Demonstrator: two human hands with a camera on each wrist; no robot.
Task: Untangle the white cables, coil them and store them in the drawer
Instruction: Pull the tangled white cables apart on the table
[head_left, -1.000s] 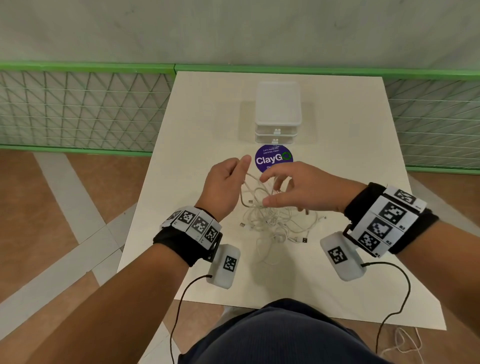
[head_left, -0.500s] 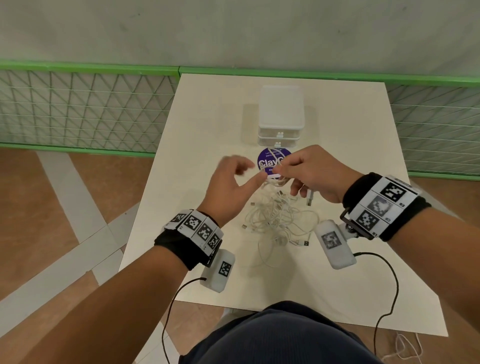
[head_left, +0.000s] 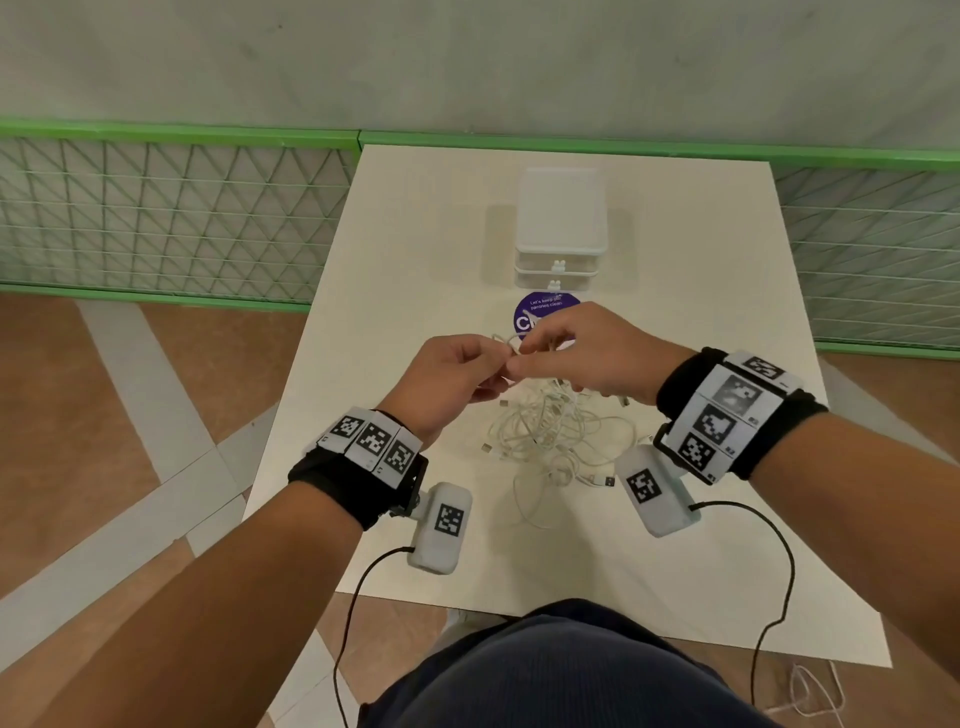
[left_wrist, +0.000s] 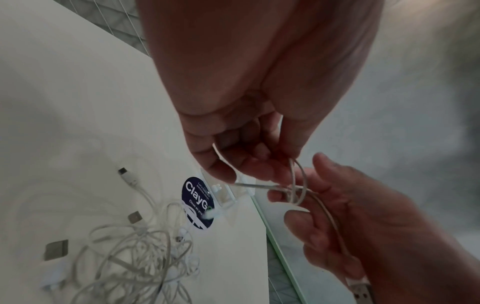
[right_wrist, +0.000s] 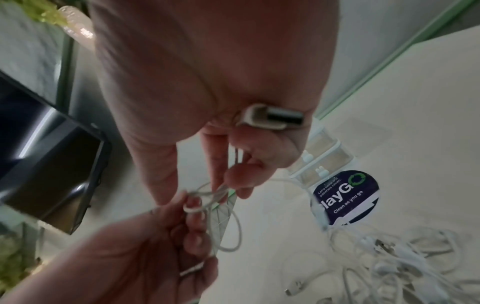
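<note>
A tangle of white cables (head_left: 550, 436) lies on the table between my wrists. One cable is lifted from it in a small loop (left_wrist: 298, 185) above the pile. My left hand (head_left: 496, 358) pinches that loop between thumb and fingers (left_wrist: 226, 170). My right hand (head_left: 527, 358) pinches the same loop from the other side, and a USB plug (right_wrist: 272, 119) is tucked under its curled fingers. The two hands touch at the fingertips. The white drawer unit (head_left: 561, 228) stands beyond them with both drawers closed.
A round purple sticker (head_left: 545, 309) is on the cream table (head_left: 395, 270) just in front of the drawers. A green-framed mesh fence (head_left: 171, 208) runs behind the table. A dark boxy object (right_wrist: 46, 148) shows in the right wrist view.
Both hands have risen and drawn together above the pile. My left hand, loose half a second ago, now pinches the cable loop that my right hand lifted.
</note>
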